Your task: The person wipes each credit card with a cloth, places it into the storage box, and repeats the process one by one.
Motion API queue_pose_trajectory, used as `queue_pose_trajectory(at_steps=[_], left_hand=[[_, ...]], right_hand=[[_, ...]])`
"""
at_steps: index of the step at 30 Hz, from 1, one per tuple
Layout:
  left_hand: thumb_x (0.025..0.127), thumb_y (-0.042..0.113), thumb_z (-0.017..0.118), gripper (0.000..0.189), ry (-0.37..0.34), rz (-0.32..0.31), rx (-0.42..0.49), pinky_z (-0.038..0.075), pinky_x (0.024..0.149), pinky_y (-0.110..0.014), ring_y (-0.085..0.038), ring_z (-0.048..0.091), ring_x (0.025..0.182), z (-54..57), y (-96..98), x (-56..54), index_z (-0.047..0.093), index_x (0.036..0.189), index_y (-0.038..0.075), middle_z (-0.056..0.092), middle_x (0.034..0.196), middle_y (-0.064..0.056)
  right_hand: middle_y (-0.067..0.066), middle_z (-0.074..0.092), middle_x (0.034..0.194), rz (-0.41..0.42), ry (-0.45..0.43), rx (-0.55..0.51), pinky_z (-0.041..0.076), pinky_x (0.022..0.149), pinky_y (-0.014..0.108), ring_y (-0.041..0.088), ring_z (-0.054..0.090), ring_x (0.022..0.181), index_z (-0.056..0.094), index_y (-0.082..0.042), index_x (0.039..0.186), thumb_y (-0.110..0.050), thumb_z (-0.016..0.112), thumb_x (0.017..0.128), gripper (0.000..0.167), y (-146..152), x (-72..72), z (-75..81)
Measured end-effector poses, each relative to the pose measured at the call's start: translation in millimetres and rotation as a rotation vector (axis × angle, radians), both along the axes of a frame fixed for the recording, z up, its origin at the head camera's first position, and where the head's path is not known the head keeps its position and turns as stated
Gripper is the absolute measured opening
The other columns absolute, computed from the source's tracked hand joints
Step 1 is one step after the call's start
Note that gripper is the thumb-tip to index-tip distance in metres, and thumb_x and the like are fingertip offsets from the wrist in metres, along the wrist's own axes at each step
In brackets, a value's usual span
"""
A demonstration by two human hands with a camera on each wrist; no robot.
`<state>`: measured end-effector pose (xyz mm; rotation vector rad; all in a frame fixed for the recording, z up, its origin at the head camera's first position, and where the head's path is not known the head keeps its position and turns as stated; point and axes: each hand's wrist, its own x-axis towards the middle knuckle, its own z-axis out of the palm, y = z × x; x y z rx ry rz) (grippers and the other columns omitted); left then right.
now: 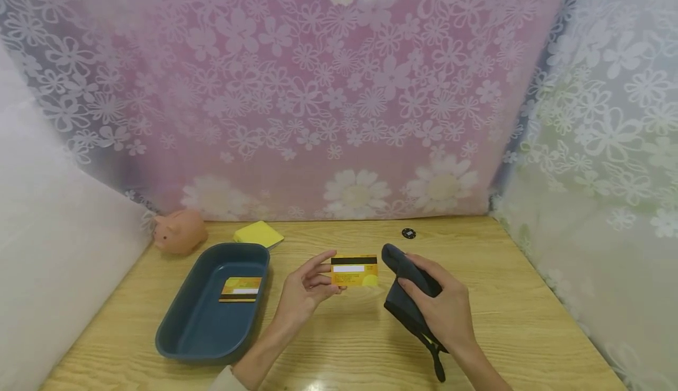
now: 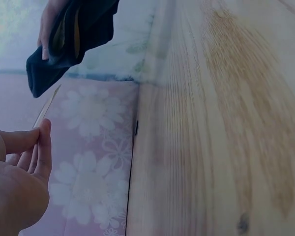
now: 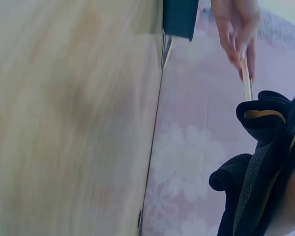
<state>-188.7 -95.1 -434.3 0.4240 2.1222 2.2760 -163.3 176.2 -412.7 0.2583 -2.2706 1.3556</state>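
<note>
My left hand (image 1: 303, 288) pinches a yellow-orange card (image 1: 354, 270) between thumb and fingers, its black stripe and white strip facing me. Edge-on, the same card (image 2: 47, 105) looks thin in the left wrist view. To its right, my right hand (image 1: 449, 304) grips a dark blue cloth pouch (image 1: 410, 297) with a short strap hanging below. Folds of the pouch (image 3: 255, 162) gape in the right wrist view, showing some yellow inside. In the head view a small gap separates card and pouch. Another yellow-orange card (image 1: 240, 290) lies in the blue tray (image 1: 198, 350) at the left.
Behind the tray stand a pink piggy bank (image 1: 180, 232) and a yellow pad-like block (image 1: 258, 234). A black round chip (image 1: 408, 233) lies at the back of the wooden table (image 1: 529, 320). Flowered cloth (image 1: 339, 114) hangs behind the table and along its right side.
</note>
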Motion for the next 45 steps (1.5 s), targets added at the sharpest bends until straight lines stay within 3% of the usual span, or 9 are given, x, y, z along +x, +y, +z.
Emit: queue_pose_trajectory(at_steps=[5,10,18,33,45], left_hand=[[0.088,-0.003,0.079,0.064,0.019,0.009,-0.025,0.062,0.089,-0.032,-0.017,0.073,0.095,-2.6,2.8,-1.3,0.061,0.147,0.015,0.067,0.127,-0.017],[0.090,-0.001,0.078,0.063,0.048,-0.021,-0.013,0.062,0.088,-0.033,-0.020,0.075,0.096,-4.2,4.7,-2.0,0.059,0.148,0.015,0.067,0.128,-0.020],[0.094,0.000,0.074,0.058,0.068,-0.048,0.001,0.062,0.090,-0.036,-0.017,0.074,0.098,-3.4,9.1,-1.2,0.060,0.147,0.018,0.070,0.124,-0.015],[0.091,0.000,0.078,0.063,0.030,-0.063,-0.004,0.062,0.089,-0.035,-0.023,0.074,0.097,-0.5,8.4,0.3,0.059,0.147,0.022,0.066,0.129,-0.018],[0.089,-0.002,0.078,0.064,0.032,-0.070,0.010,0.063,0.088,-0.036,-0.020,0.073,0.094,-0.4,6.8,0.9,0.059,0.147,0.015,0.064,0.126,-0.023]], right_hand=[[-0.004,0.070,0.133,0.107,0.030,-0.009,0.059,0.084,0.020,0.020,0.069,0.118,0.073,-0.029,0.131,-0.016,0.085,0.088,0.046,-22.0,3.4,-4.4],[-0.003,0.069,0.133,0.210,0.045,-0.013,0.061,0.086,0.029,0.022,0.069,0.118,0.073,-0.027,0.131,-0.014,0.085,0.088,0.046,-44.1,6.8,-7.0],[-0.004,0.070,0.132,0.259,0.049,-0.007,0.062,0.089,0.034,0.022,0.070,0.117,0.073,-0.025,0.130,-0.013,0.086,0.087,0.047,-67.1,10.4,-6.4],[-0.003,0.071,0.130,0.163,0.010,0.009,0.062,0.081,0.030,0.023,0.071,0.111,0.074,-0.028,0.130,-0.012,0.087,0.085,0.049,-53.8,5.4,-6.5],[-0.003,0.071,0.131,0.043,0.016,0.061,0.060,0.084,0.026,0.022,0.070,0.117,0.073,-0.028,0.131,-0.014,0.087,0.086,0.049,-24.6,-1.6,-7.2]])
